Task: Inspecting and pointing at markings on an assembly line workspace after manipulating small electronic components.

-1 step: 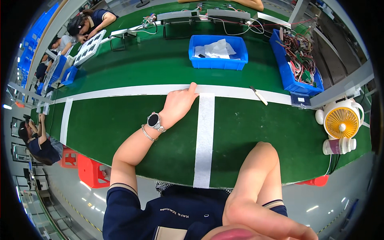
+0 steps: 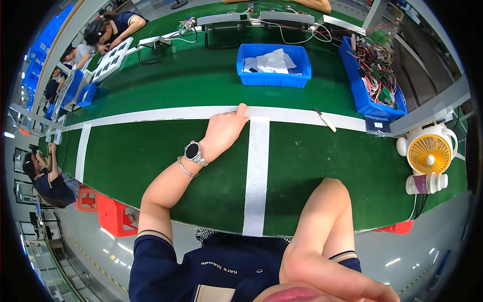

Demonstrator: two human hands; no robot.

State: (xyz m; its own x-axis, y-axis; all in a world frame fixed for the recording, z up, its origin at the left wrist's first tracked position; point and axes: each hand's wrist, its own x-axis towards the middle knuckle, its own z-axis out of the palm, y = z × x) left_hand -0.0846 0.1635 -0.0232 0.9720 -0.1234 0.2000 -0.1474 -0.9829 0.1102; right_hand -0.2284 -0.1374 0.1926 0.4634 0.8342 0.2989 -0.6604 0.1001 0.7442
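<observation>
Green tabletop [image 2: 136,151] carried a long white strip [image 2: 297,116] across its middle; on it lay the left hand [image 2: 225,132], one digit extended, others curled. The right hand's [image 2: 359,288] finger state couldn't be told.

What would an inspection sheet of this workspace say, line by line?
Surface: green table with white strips.
Job's things: long white strip under the left hand.
Clutter: white-handled tool, fan, bottle, blue bin holding white material.
Hands: left on the strip, grip unclear; right hand by the face, grip unclear.
Cables: tangled wires in another blue bin.
Surroundings: co-workers, red stools.
</observation>
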